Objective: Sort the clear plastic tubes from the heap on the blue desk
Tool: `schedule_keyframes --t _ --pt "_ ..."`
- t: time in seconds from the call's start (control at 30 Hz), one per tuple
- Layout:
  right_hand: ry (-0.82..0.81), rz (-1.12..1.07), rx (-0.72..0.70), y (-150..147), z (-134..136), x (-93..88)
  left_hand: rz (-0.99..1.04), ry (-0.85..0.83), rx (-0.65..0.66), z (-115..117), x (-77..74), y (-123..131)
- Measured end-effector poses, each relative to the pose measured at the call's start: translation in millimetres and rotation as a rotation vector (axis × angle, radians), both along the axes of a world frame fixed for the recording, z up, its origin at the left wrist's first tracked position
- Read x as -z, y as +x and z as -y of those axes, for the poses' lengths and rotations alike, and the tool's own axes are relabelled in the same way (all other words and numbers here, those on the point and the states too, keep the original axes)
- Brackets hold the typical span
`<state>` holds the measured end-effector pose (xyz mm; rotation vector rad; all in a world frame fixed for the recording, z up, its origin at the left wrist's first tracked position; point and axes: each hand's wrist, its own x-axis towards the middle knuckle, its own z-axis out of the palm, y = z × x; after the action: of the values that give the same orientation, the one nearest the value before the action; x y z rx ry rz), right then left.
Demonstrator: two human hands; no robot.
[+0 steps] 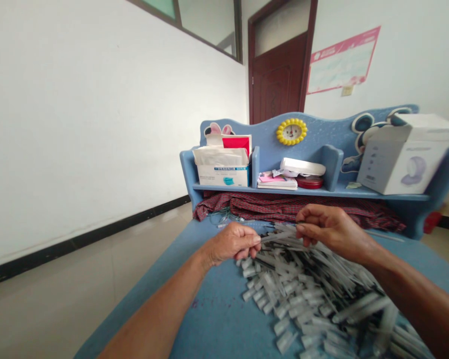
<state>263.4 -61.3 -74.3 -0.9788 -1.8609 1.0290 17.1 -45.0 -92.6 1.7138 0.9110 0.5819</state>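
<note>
My left hand (pixel 234 243) and my right hand (pixel 327 225) meet above a blue desk (pixel 209 319). Both are closed in a pinch on the two ends of one thin clear-and-black plastic pen piece (pixel 279 235), held roughly level between them. Just below and to the right spreads a large heap of similar clear plastic tubes and caps (pixel 314 294), covering the desk's right half. Both forearms reach in from the bottom of the view.
The desk's blue shelf back (pixel 322 129) carries a box of masks (pixel 222 167), notebooks (pixel 277 180), a yellow sunflower clock (pixel 292 131) and a white carton (pixel 406 152). Red plaid cloth (pixel 269 205) lies under the shelf. A white wall stands left, a brown door (pixel 279 75) behind.
</note>
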Motion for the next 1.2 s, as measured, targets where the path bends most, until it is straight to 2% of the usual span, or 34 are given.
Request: schedule_keyframes --t 0.2,0.37,0.53,0.7,0.87,1.03,1.2 --pt "-0.037 -0.04 0.011 -5.0 1.3 1.1 -0.004 -0.014 0.011 2.5 -1.2 2.5" --pt "-0.005 -0.012 0.001 -3.7 -0.1 2.2 -0.008 -0.01 0.025 2.5 -1.5 2.4" --pt "0.067 0.041 0.09 5.9 -1.8 -3.8 -0.031 -0.007 0.019 -6.8 -2.8 -11.5" --pt "0.126 0.138 0.199 27.9 -12.1 -7.5 -0.073 -0.001 -0.145 -24.8 0.8 -44.3" --pt "0.093 0.323 0.195 36.0 -22.2 0.0 -0.112 0.014 -0.282 -35.6 5.4 -64.3" --pt "0.128 0.507 0.163 33.0 -22.5 2.4 -0.099 0.032 -0.303 -32.7 4.8 -53.9" --pt "0.269 0.743 0.241 31.9 -21.0 -1.9 -0.061 0.037 -0.2 -20.8 0.7 -31.8"
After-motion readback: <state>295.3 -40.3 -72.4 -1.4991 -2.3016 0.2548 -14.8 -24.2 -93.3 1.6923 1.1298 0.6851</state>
